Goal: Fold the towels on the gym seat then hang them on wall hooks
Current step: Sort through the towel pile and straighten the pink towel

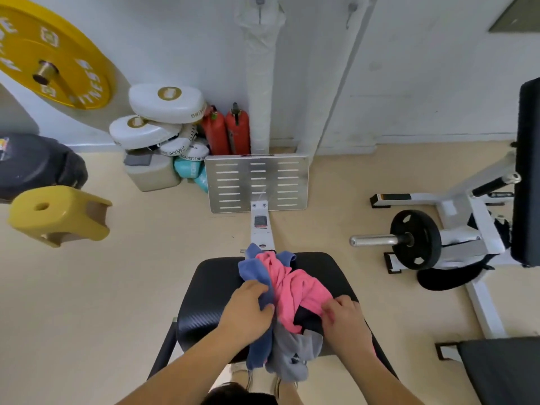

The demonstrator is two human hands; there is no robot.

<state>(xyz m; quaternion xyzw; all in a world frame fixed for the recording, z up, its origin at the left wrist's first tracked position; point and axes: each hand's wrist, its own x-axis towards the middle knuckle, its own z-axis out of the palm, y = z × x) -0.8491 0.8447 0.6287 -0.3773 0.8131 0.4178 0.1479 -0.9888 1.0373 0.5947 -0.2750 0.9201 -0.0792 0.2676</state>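
A crumpled heap of towels lies on the black gym seat (204,290). The pink towel (295,287) is on top in the middle. A blue towel (252,268) lies under it on the left and hangs over the near edge. A grey towel (295,355) droops off the seat's front. My left hand (248,309) grips the blue towel. My right hand (344,317) pinches the pink towel's right edge. Two wall hooks (259,1) (352,8) are high on the white wall ahead.
A metal footplate (257,182) stands beyond the seat. White pads, red extinguishers (226,133) and a wrapped white pipe (260,83) line the wall. A yellow stool (58,214) stands left. A plate-loaded machine (415,239) and black pads crowd the right.
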